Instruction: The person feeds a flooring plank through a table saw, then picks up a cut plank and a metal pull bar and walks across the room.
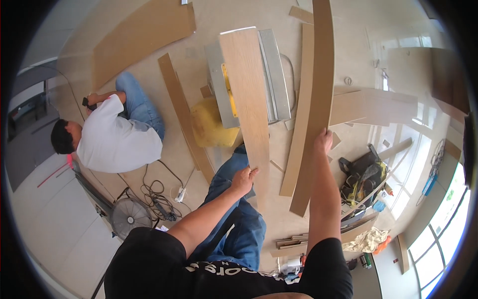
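Observation:
A long light wood-grain plank (250, 94) lies over a grey metal saw table (275, 70) with a yellow insert (228, 88). My left hand (243, 181) is closed on the plank's near end, thumb on top. To the right, my right hand (323, 141) grips the edge of a long brown board (321, 74). This board overlaps a second long brown strip (301, 79) on its left. My right fingers are partly hidden behind the board's edge. Below the saw table is a yellow rounded piece (211, 122), near my knee.
At left, another person (119, 129) sits on the floor holding a dark tool. A fan (130, 217) and tangled cords (158, 200) lie nearer. A narrow board (184, 117) rests left of the saw. A tool bag (366, 174) and offcuts (373, 105) are at right.

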